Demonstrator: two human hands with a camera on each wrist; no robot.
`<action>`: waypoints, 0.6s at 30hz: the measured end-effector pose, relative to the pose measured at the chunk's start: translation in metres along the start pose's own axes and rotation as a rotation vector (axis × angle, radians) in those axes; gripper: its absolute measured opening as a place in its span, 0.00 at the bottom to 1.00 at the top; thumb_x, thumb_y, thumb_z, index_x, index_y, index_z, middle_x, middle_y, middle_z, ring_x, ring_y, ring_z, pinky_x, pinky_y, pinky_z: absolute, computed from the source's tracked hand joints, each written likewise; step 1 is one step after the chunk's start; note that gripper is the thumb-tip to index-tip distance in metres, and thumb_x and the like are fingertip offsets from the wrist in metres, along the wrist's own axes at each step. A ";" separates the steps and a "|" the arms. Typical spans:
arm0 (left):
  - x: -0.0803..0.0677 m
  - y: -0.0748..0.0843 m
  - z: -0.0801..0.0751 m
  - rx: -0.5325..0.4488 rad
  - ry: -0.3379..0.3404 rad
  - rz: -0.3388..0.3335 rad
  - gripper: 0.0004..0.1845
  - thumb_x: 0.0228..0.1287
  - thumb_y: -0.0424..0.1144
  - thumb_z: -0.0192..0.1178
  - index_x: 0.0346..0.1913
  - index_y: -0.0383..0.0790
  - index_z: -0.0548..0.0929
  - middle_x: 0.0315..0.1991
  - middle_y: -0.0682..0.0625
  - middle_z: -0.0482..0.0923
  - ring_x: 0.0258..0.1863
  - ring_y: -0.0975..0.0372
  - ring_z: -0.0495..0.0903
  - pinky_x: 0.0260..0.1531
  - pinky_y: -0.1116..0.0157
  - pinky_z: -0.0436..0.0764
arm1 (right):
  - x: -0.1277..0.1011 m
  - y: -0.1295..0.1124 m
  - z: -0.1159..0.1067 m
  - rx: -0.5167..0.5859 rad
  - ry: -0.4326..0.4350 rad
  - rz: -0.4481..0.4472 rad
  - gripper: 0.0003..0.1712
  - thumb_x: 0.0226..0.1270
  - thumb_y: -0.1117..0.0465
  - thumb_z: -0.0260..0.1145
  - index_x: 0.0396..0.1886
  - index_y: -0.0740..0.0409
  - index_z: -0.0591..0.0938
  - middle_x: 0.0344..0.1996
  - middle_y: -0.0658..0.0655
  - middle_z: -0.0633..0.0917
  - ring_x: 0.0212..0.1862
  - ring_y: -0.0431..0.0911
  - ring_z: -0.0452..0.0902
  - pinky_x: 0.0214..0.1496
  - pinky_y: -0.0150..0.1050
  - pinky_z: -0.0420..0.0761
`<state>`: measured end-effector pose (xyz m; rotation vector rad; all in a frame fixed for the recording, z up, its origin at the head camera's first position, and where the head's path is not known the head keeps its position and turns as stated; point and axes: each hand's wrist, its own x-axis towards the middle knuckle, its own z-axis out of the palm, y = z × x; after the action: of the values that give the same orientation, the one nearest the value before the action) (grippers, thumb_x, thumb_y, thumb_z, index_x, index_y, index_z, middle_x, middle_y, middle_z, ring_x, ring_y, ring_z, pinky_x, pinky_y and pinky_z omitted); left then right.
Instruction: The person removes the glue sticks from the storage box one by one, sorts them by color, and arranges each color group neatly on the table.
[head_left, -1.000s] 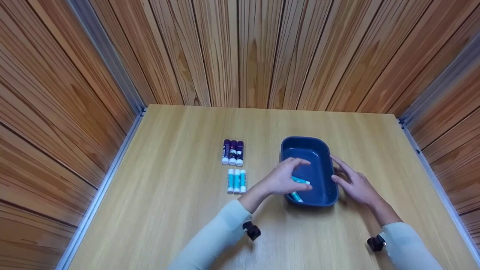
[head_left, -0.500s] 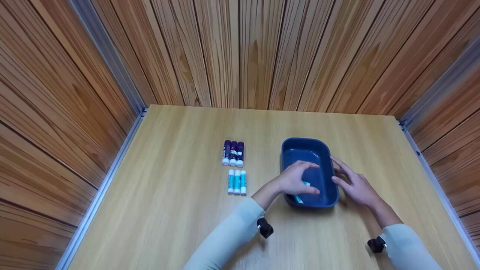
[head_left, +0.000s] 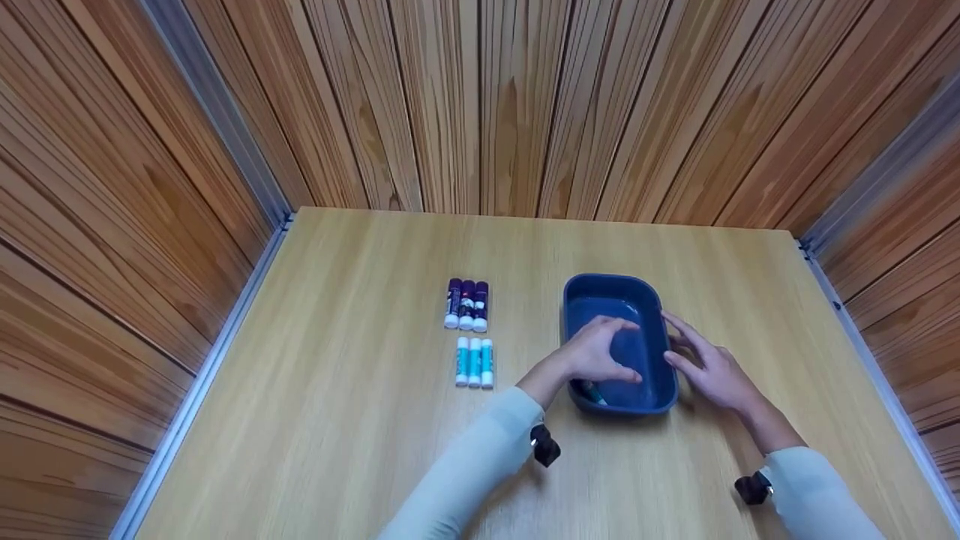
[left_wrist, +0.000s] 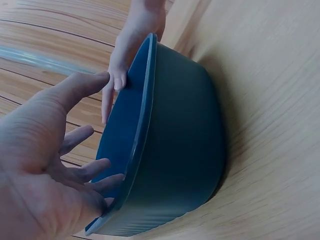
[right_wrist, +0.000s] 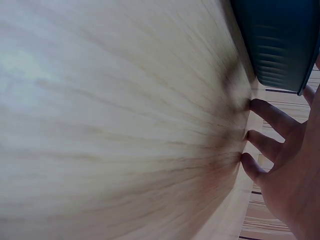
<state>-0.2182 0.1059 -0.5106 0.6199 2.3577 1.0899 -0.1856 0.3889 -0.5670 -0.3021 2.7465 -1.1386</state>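
A deep blue plastic bin [head_left: 649, 397] stands on the table, right of the middle. My left hand [head_left: 596, 351] reaches over its left rim into the bin, thumb and fingers spread apart with nothing between them in the left wrist view. A teal glue stick [head_left: 592, 391] shows partly under this hand, at the bin's near left corner; the hand hides the rest there. My right hand [head_left: 712, 373] is at the bin's right side, thumb and forefinger along the rim. In the right wrist view its other fingers [right_wrist: 275, 119] reach down to the tabletop.
Left of the bin, three purple glue sticks [head_left: 466, 305] with white ends lie side by side. Just nearer lie three teal and white glue sticks [head_left: 475, 363] in a matching row. Wood-panelled walls [head_left: 510, 112] enclose the table [head_left: 337, 337] at the back and sides.
My left hand has moved right and deeper over the bin, covering more of the teal glue sticks inside. My right hand has stayed at the bin's right side.
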 end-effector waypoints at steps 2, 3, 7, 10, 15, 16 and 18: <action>0.002 0.000 -0.001 0.009 0.006 -0.006 0.41 0.71 0.51 0.79 0.83 0.61 0.73 0.88 0.51 0.67 0.87 0.54 0.68 0.84 0.50 0.78 | 0.000 -0.001 0.000 0.000 0.000 0.001 0.42 0.93 0.46 0.58 0.95 0.36 0.52 0.85 0.74 0.71 0.83 0.77 0.69 0.80 0.82 0.65; 0.003 0.000 -0.001 0.012 0.008 -0.010 0.41 0.71 0.51 0.79 0.83 0.61 0.73 0.87 0.51 0.67 0.86 0.54 0.68 0.84 0.50 0.78 | 0.000 -0.001 0.000 0.000 -0.001 0.000 0.42 0.93 0.46 0.58 0.96 0.36 0.52 0.85 0.74 0.71 0.83 0.77 0.69 0.80 0.82 0.65; 0.007 0.000 0.001 0.032 0.005 -0.029 0.42 0.70 0.51 0.80 0.83 0.62 0.73 0.87 0.51 0.67 0.86 0.54 0.70 0.84 0.49 0.78 | 0.000 -0.003 0.001 -0.001 0.005 -0.006 0.42 0.93 0.47 0.58 0.95 0.37 0.53 0.84 0.74 0.72 0.82 0.77 0.70 0.80 0.81 0.67; 0.010 -0.001 0.003 0.044 -0.002 -0.039 0.43 0.70 0.50 0.81 0.83 0.62 0.73 0.87 0.50 0.67 0.85 0.54 0.70 0.84 0.49 0.77 | 0.000 -0.002 0.001 -0.003 0.006 -0.010 0.41 0.93 0.47 0.59 0.95 0.37 0.53 0.83 0.74 0.73 0.82 0.77 0.71 0.79 0.83 0.67; 0.017 -0.002 0.006 0.010 0.005 -0.026 0.45 0.68 0.46 0.82 0.84 0.63 0.72 0.87 0.50 0.66 0.85 0.55 0.70 0.84 0.51 0.78 | 0.000 -0.002 0.001 -0.006 0.012 -0.007 0.42 0.93 0.48 0.59 0.95 0.37 0.53 0.83 0.75 0.74 0.82 0.77 0.71 0.79 0.84 0.65; 0.018 -0.002 0.007 -0.003 0.009 -0.025 0.45 0.68 0.45 0.83 0.84 0.63 0.73 0.87 0.50 0.66 0.85 0.55 0.70 0.83 0.51 0.78 | 0.000 -0.001 0.001 -0.007 0.012 -0.006 0.42 0.92 0.48 0.59 0.95 0.37 0.53 0.83 0.75 0.74 0.82 0.77 0.71 0.79 0.84 0.65; 0.021 -0.002 0.008 -0.029 0.015 -0.023 0.45 0.67 0.44 0.83 0.83 0.64 0.73 0.87 0.51 0.66 0.85 0.55 0.70 0.83 0.51 0.78 | -0.001 -0.002 0.001 -0.008 0.009 -0.003 0.42 0.92 0.47 0.59 0.95 0.37 0.53 0.83 0.75 0.73 0.82 0.77 0.70 0.79 0.83 0.66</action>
<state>-0.2306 0.1208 -0.5214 0.5744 2.3523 1.1201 -0.1842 0.3875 -0.5663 -0.3022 2.7605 -1.1324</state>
